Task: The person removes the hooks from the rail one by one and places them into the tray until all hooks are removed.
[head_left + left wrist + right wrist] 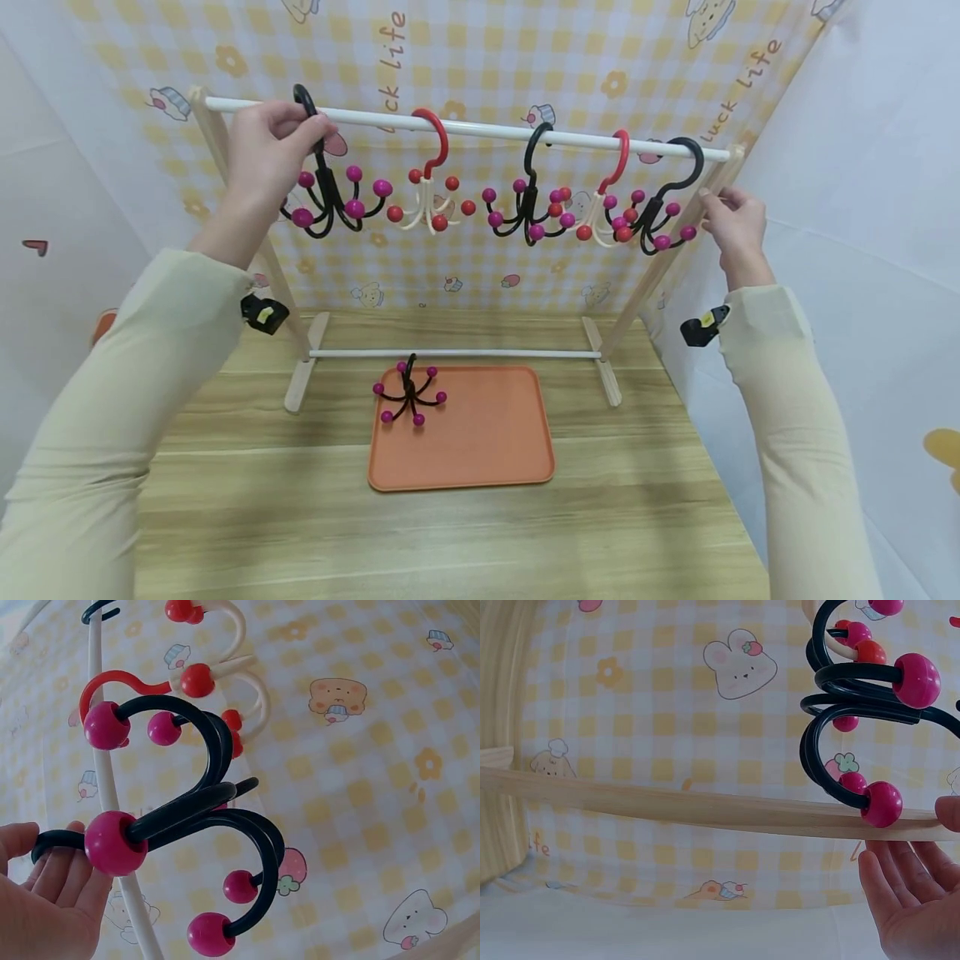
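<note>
With thumb and fingers, my left hand (266, 154) pinches the hook of a black rotating hanger (327, 187) at the left end of the white rail (480, 129). Magenta balls tip this hanger's curved arms, which fan out below the hand in the left wrist view. My right hand (735, 221) grips the rack's right wooden post (660, 258), just below the rail, its thumb and fingers on opposite sides. Close beside it, another black hanger (654, 208) with magenta balls hangs tilted from the rail.
Between the hands hang a red-hooked hanger (426, 187), a black hanger (529, 200) and a second red-hooked hanger (600, 208), whose arms overlap its neighbours. Another black hanger (409, 392) lies on the orange tray (480, 450). A lower white bar (450, 354) joins the rack's feet.
</note>
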`<state>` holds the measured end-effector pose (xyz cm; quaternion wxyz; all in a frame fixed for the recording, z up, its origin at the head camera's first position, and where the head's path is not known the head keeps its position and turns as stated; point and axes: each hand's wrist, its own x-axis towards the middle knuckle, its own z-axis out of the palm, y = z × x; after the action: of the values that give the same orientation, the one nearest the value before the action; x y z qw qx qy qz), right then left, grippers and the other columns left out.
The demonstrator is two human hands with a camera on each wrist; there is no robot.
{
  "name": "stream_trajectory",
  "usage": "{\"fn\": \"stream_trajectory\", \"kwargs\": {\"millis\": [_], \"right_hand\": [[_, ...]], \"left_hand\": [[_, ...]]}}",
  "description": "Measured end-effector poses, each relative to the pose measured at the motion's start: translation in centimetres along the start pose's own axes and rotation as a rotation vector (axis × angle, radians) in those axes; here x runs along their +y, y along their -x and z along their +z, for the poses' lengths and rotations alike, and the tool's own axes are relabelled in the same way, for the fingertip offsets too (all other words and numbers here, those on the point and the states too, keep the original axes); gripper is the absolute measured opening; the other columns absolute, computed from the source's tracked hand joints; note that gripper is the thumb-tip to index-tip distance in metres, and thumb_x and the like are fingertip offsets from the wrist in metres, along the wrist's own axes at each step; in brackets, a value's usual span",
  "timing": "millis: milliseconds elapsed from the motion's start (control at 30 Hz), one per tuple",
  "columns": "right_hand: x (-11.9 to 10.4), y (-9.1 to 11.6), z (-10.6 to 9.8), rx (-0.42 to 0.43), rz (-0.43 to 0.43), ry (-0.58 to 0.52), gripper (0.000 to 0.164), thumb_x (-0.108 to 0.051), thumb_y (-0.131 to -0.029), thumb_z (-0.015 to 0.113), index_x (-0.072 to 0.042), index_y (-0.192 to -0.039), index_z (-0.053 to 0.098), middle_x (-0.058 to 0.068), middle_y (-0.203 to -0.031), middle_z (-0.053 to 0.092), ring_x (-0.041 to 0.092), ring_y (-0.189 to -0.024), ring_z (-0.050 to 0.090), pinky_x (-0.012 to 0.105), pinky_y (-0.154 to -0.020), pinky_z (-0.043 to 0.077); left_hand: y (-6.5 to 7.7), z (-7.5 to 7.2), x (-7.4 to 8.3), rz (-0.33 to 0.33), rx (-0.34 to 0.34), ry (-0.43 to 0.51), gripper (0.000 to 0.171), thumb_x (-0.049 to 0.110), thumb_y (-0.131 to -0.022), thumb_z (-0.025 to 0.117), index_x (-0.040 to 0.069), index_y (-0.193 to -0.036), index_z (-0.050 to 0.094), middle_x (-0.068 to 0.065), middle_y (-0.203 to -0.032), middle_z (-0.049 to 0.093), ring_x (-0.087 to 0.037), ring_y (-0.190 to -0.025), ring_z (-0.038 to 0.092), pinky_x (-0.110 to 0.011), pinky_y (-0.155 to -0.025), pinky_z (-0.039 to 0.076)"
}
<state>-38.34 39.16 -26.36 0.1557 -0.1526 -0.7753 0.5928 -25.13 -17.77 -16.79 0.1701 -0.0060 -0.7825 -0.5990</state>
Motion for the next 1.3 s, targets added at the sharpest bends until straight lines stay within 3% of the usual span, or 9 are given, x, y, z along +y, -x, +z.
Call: {"fn": "stream_trajectory", "kwargs": {"millis": [67, 133, 200, 300, 533, 700, 833, 1000, 1300], "right_hand": [[-0.5, 0.8, 0.2, 0.013, -0.003, 0.011, 0.05, -0.043, -0.075, 0.065, -0.023, -0.119, 0.055, -0.005, -0.118, 0.053, 0.011, -0.102, 0.052, 0.023, -0.083, 0.045], [-0.9, 1.3, 0.3, 0.016, 0.0, -0.009, 0.046, -0.039, -0.077, 0.066, -0.021, -0.118, 0.055, -0.004, -0.117, 0.054, 0.011, -0.101, 0.052, 0.023, -0.08, 0.047], [-1.5, 2.2, 0.4, 0.004, 0.003, -0.019, 0.044, -0.036, -0.079, 0.065, -0.021, -0.119, 0.055, -0.004, -0.117, 0.054, 0.011, -0.102, 0.052, 0.023, -0.082, 0.046], [-1.1, 1.7, 0.4, 0.009, 0.004, -0.02, 0.045, -0.038, -0.078, 0.065, -0.021, -0.118, 0.055, -0.004, -0.117, 0.054, 0.011, -0.102, 0.052, 0.023, -0.081, 0.046], [-0.5, 0.9, 0.1, 0.013, -0.003, 0.004, 0.044, -0.04, -0.077, 0.065, -0.022, -0.117, 0.056, -0.004, -0.115, 0.055, 0.01, -0.098, 0.053, 0.024, -0.081, 0.046], [-0.9, 1.4, 0.2, -0.004, -0.001, 0.02, 0.045, -0.038, -0.08, 0.063, -0.021, -0.12, 0.054, -0.004, -0.118, 0.053, 0.012, -0.103, 0.051, 0.025, -0.083, 0.046], [-0.4, 0.6, 0.0, -0.012, -0.012, 0.04, 0.05, -0.043, -0.078, 0.063, -0.022, -0.122, 0.052, -0.004, -0.121, 0.051, 0.011, -0.105, 0.05, 0.026, -0.086, 0.044], [0.3, -0.4, 0.1, 0.016, -0.003, 0.018, 0.052, -0.046, -0.074, 0.064, -0.024, -0.12, 0.053, -0.004, -0.119, 0.052, 0.01, -0.104, 0.05, 0.026, -0.086, 0.044], [-1.8, 2.8, 0.4, -0.003, -0.004, 0.035, 0.047, -0.039, -0.079, 0.064, -0.02, -0.121, 0.053, -0.003, -0.119, 0.053, 0.014, -0.102, 0.051, 0.027, -0.085, 0.045]], "left_hand": [[0.2, -0.3, -0.3, 0.0, -0.014, 0.02, 0.03, 0.029, -0.081, 0.064, 0.008, -0.102, 0.063, 0.004, -0.085, 0.067, -0.008, -0.064, 0.048, -0.015, -0.049, 0.035], [0.4, -0.4, -0.7, -0.018, -0.029, 0.04, 0.03, 0.028, -0.08, 0.065, 0.008, -0.101, 0.062, 0.004, -0.086, 0.067, -0.01, -0.069, 0.048, -0.017, -0.051, 0.032], [0.7, -0.4, -1.1, -0.057, -0.04, 0.068, 0.03, 0.028, -0.079, 0.066, 0.008, -0.102, 0.061, 0.004, -0.089, 0.067, -0.01, -0.087, 0.05, -0.016, -0.067, 0.034], [0.9, -0.2, -1.9, -0.121, -0.049, 0.09, 0.032, 0.029, -0.077, 0.068, 0.01, -0.101, 0.059, 0.004, -0.094, 0.066, -0.011, -0.1, 0.051, -0.021, -0.088, 0.03], [1.5, 0.8, -4.1, -0.199, -0.105, 0.086, 0.034, 0.032, -0.077, 0.068, 0.012, -0.102, 0.057, 0.005, -0.098, 0.065, -0.013, -0.106, 0.052, -0.027, -0.104, 0.017], [2.3, 1.8, -5.8, -0.223, -0.158, 0.103, 0.033, 0.029, -0.078, 0.067, 0.009, -0.103, 0.058, 0.005, -0.092, 0.066, -0.015, -0.102, 0.055, -0.033, -0.104, 0.02], [2.9, 3.0, -7.0, -0.232, -0.194, 0.092, 0.03, 0.026, -0.082, 0.064, 0.006, -0.103, 0.058, 0.004, -0.089, 0.067, -0.018, -0.099, 0.056, -0.036, -0.1, 0.029], [3.6, 4.6, -8.3, -0.236, -0.263, 0.068, 0.034, 0.027, -0.085, 0.059, 0.001, -0.108, 0.056, -0.001, -0.097, 0.065, -0.02, -0.1, 0.056, -0.039, -0.098, 0.03], [4.8, 7.4, -9.4, -0.228, -0.377, 0.068, 0.032, 0.023, -0.09, 0.051, -0.002, -0.11, 0.053, -0.011, -0.105, 0.062, -0.023, -0.101, 0.054, -0.038, -0.095, 0.035]]}}
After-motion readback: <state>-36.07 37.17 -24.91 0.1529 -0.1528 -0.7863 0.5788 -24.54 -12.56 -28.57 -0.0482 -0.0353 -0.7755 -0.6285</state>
